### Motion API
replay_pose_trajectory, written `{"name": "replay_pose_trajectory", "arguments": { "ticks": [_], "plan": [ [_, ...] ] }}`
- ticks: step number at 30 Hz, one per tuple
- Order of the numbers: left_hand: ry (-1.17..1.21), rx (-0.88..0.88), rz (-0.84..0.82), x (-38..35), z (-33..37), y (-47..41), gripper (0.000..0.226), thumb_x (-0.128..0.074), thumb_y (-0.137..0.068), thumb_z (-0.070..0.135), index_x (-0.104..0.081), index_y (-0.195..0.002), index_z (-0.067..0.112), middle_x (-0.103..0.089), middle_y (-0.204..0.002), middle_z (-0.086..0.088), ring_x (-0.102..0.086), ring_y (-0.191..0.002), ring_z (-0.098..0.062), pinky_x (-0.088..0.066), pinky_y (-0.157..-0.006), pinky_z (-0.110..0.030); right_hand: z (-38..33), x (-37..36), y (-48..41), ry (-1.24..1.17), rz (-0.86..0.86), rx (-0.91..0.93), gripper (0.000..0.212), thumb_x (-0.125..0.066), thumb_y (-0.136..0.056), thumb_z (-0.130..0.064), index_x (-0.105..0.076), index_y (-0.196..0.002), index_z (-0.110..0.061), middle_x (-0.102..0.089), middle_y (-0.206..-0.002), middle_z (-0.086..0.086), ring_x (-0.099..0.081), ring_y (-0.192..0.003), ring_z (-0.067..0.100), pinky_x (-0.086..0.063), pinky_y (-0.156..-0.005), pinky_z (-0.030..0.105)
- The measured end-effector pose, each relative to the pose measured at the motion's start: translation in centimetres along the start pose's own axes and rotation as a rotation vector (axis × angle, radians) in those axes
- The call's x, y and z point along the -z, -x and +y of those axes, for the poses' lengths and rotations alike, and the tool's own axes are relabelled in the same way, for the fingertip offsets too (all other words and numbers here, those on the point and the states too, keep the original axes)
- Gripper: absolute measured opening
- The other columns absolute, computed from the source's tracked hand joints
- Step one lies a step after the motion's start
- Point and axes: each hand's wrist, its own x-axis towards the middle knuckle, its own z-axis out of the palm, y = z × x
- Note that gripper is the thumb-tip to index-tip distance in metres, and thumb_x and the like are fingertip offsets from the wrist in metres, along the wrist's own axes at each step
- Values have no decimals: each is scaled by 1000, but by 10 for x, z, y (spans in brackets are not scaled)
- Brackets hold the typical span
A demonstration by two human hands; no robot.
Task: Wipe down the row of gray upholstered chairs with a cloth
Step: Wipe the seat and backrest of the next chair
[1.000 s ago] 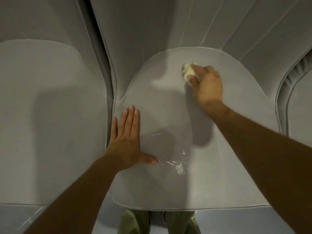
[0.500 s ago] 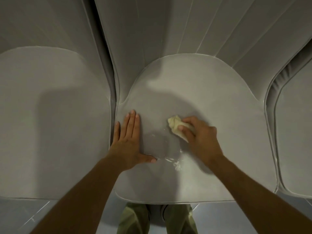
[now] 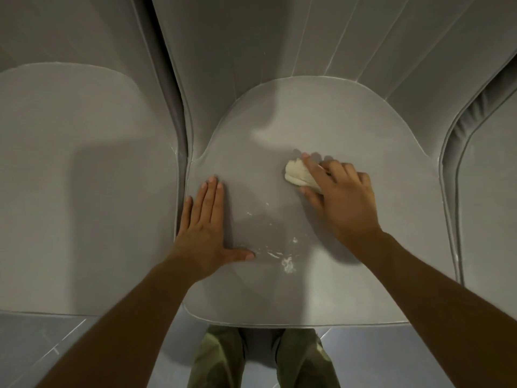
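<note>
A: Where is the cloth found?

B: The cloth (image 3: 297,172), a small cream wad, is seen on the middle seat (image 3: 335,299) of the gray row. It lies a little right of the seat's centre and is pressed against the upholstery.

A: By what is it held?

B: It is gripped by the right hand (image 3: 341,198). The fingers are curled over it and the thumb is brought in at its near side, so only the left end of the wad is left showing.

A: And the left hand?

B: The left hand (image 3: 205,233) is laid flat, palm down, on the left part of the same seat, just beside its left edge. The fingers are kept straight and close together, pointed toward the far side, and the thumb is spread out to the right. Nothing is held in it. The two hands are kept well apart.

A: Is anything seen on the upholstery between them?

B: White flecks (image 3: 288,266) are scattered there, nearer than the cloth. The largest clump is found just right of the left thumb tip.

A: What else is shown?

B: A ribbed backrest (image 3: 265,37) is seen at the far side. A second gray seat (image 3: 84,205) is set to the left across a narrow dark gap, and part of a third seat (image 3: 492,219) is seen at the right edge. A pale floor (image 3: 42,345) and two olive trouser legs (image 3: 218,359) are seen below the near edge of the middle seat.
</note>
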Motion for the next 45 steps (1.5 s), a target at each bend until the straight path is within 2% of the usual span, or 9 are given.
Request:
{"name": "replay_pose_trajectory", "arguments": {
  "ticks": [6,11,15,20,25,31,35,41,45],
  "plan": [
    [51,28,28,-21,1,18,137,-23,-42,100,47,-130,21,52,-138,8,45,-130,-9,28,-107,-30,12,10,-25,-88,-228,17,49,-39,-99,-36,-27,-146,-33,-44,-130,12,-40,-119,29,-33,-93,40],
    [24,47,17,-40,1,37,134,-1,-33,104,52,-127,25,53,-138,4,46,-130,-11,39,-99,-27,-14,-14,2,-278,-162,-63,47,-46,-88,-30,-58,-124,-2,-58,-98,27,-58,-87,44,-52,-74,47],
    [31,62,29,-43,6,38,134,-16,-34,99,55,-122,27,55,-134,4,49,-127,-10,40,-97,-29,-56,-20,61,-255,-102,43,38,-58,-76,-10,-65,-113,-6,-62,-91,18,-60,-74,35,-53,-61,37],
    [-14,-23,73,-54,3,50,129,-22,-43,95,49,-128,29,40,-146,0,42,-132,-9,35,-104,-34,-60,1,68,-280,-55,44,37,-54,-77,-20,-67,-111,-12,-61,-87,15,-61,-67,33,-54,-52,35],
    [-54,-89,116,-59,-20,62,131,-29,-51,94,36,-141,23,24,-153,-5,37,-136,-7,29,-108,-26,-62,-5,87,-226,-67,-308,47,-45,-98,-32,-39,-142,-17,-49,-120,16,-48,-103,29,-39,-78,32],
    [-33,-103,86,-53,-20,66,136,-59,-62,79,40,-131,17,44,-140,1,37,-134,-15,25,-109,-33,-119,-20,120,-253,-60,-147,47,-41,-91,-28,-50,-127,0,-62,-97,21,-62,-76,30,-55,-60,33],
    [-88,-105,75,-47,-31,69,134,-53,-62,83,43,-127,16,45,-139,1,39,-132,-13,35,-101,-36,-106,-12,116,-293,75,-243,43,-36,-97,-25,-40,-140,-22,-47,-120,15,-48,-100,29,-38,-75,28],
    [-156,-176,152,-53,-54,73,136,-24,-52,94,9,-146,2,3,-157,-13,8,-144,-17,23,-110,-38,-114,-28,98,-330,158,-474,35,-53,-86,5,-55,-120,1,-49,-117,24,-46,-101,38,-41,-85,41],
    [-157,-190,166,-57,-56,72,135,-20,-57,96,-4,-147,-3,-6,-155,-15,1,-142,-15,16,-111,-39,-163,-44,121,-286,150,-259,43,-54,-75,2,-59,-117,3,-59,-104,22,-45,-87,30,-37,-75,33]
  ]
}}
